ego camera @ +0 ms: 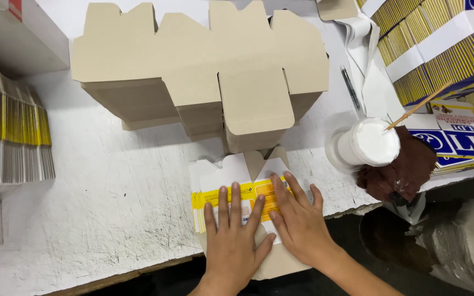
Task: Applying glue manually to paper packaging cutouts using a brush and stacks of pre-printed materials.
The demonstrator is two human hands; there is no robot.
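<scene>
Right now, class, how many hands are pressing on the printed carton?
2. The left hand lies flat on the yellow-and-white carton blank at the table's near edge; the right hand presses beside it, to its right. No other hands show.

Yellow-white flat carton (237, 194) below tall grey carton-blank stack (204, 71).

1. Single head view, worn on the person, looking steeply down at the white worktable (111, 181).
2. Faces forward across the table's near edge; dark floor shows below.
3. Close range: both hands sit at bottom centre.
</scene>
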